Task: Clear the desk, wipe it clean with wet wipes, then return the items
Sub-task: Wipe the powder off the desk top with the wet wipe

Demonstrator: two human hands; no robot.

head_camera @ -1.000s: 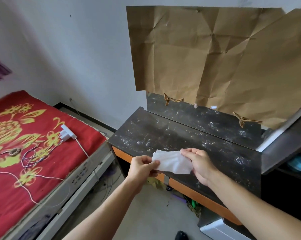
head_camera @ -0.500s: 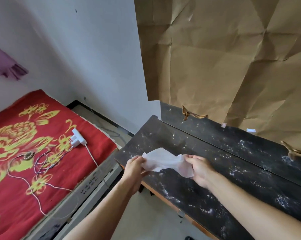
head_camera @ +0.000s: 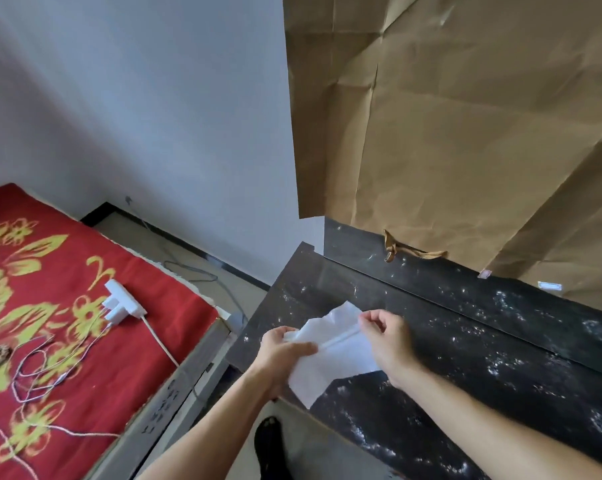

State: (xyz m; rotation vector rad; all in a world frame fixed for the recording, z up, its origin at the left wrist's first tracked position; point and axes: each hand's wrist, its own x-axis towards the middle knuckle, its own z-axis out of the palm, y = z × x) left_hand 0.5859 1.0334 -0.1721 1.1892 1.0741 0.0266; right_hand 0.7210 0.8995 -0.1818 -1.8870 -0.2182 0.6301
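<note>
The wet wipe (head_camera: 330, 355) hung over the front left corner of the tabletop (head_camera: 483, 382), held in the air between both hands. Half a second earlier it had been bunched; now it was spread wider, with a fold line across it and its lower corner drooping past the front edge. The left hand (head_camera: 282, 355) gripped its left edge, thumb laid across the top, while the right hand (head_camera: 388, 336) pinched its upper edge between thumb and fingertips. The dark tabletop showed white specks and smears all round the wipe. Creased brown paper (head_camera: 466, 133) covered the wall behind, reaching down to the back ledge. To the left lay a bed (head_camera: 50, 323) with a red flowered cover, carrying a white plug block (head_camera: 121, 303) and loose cables (head_camera: 43, 368). A dark foot (head_camera: 270, 445), newly in view, stood on the floor below the hands.
</note>
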